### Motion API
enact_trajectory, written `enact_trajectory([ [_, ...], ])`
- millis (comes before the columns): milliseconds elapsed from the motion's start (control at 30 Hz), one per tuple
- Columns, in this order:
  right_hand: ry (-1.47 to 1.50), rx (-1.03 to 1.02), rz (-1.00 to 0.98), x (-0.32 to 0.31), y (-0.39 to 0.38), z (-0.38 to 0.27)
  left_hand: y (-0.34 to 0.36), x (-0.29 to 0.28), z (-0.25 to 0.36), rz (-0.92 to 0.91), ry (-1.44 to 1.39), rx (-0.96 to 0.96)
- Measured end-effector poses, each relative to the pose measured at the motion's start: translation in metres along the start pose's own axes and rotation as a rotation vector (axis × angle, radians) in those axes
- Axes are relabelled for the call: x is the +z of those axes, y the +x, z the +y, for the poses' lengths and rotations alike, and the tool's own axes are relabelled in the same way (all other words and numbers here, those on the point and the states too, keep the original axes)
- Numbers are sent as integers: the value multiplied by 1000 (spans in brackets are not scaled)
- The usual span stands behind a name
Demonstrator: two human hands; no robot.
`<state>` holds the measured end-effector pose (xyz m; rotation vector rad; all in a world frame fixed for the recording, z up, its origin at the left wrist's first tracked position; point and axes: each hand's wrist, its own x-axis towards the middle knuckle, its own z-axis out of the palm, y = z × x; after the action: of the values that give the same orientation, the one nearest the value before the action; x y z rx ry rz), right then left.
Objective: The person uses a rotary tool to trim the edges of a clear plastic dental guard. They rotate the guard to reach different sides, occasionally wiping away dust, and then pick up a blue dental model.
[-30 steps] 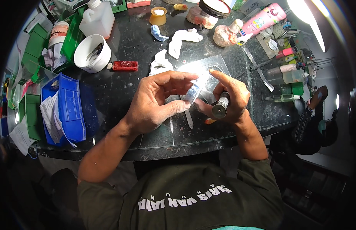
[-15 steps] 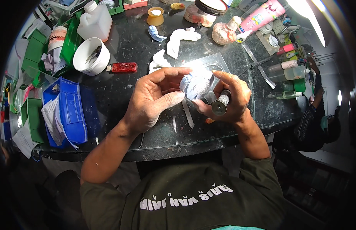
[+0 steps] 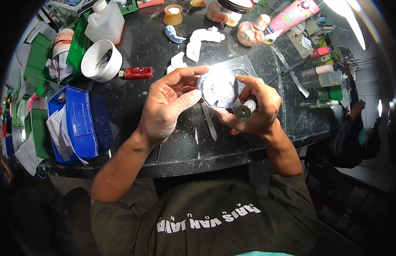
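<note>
A pale blue-white plaster dental cast (image 3: pixel 219 90) is held up between my two hands, brightly lit, with a broad rough face turned toward me. My left hand (image 3: pixel 166 102) grips its left edge between thumb and fingers. My right hand (image 3: pixel 262 102) pinches its right edge with thumb and forefinger. A metal cylindrical handpiece (image 3: pixel 244 112) also lies in the right hand, its round end pointing toward me; its working tip is hidden. Below the cast, a scalpel (image 3: pixel 209 122) rests on the dark table (image 3: pixel 181 147). Behind it lies a clear plastic sheet (image 3: pixel 245 64).
Crumpled white tissue (image 3: pixel 202 39), a small blue curved piece (image 3: pixel 174 35) and a red USB-stick-like object (image 3: pixel 138 72) lie on the table. To the left stand a white tub (image 3: pixel 101 60) and a blue bin (image 3: pixel 80 123). Bottles (image 3: pixel 330 80) line the right side under a lamp (image 3: pixel 345 19).
The cast has been turned in my hands, so its broad rough face now shows more fully. Both hands keep their hold, and the handpiece stays in the right.
</note>
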<state>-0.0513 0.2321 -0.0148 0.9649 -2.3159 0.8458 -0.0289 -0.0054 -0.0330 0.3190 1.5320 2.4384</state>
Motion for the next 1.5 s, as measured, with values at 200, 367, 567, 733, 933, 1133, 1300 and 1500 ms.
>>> enact_trajectory([
  [200,0,-15,20,-1,1,0,1,0,-1,-1,-18,5],
  [367,0,-12,26,-1,1,0,1,1,1,0,-14,-8],
  [567,13,18,17,-1,1,-1,1,2,1,8,-39,-27],
  [733,19,44,-2,-3,2,-4,2,4,0,16,-90,-4],
  [933,-2,5,42,1,1,-2,2,4,-2,15,-130,-3],
  [1133,-1,42,22,-1,1,-5,3,2,-3,2,-122,-2],
  [1300,-3,58,-19,-1,-1,1,3,1,-9,2,-55,58],
  [1500,63,39,-76,0,3,4,-2,1,-3,15,-7,108],
])
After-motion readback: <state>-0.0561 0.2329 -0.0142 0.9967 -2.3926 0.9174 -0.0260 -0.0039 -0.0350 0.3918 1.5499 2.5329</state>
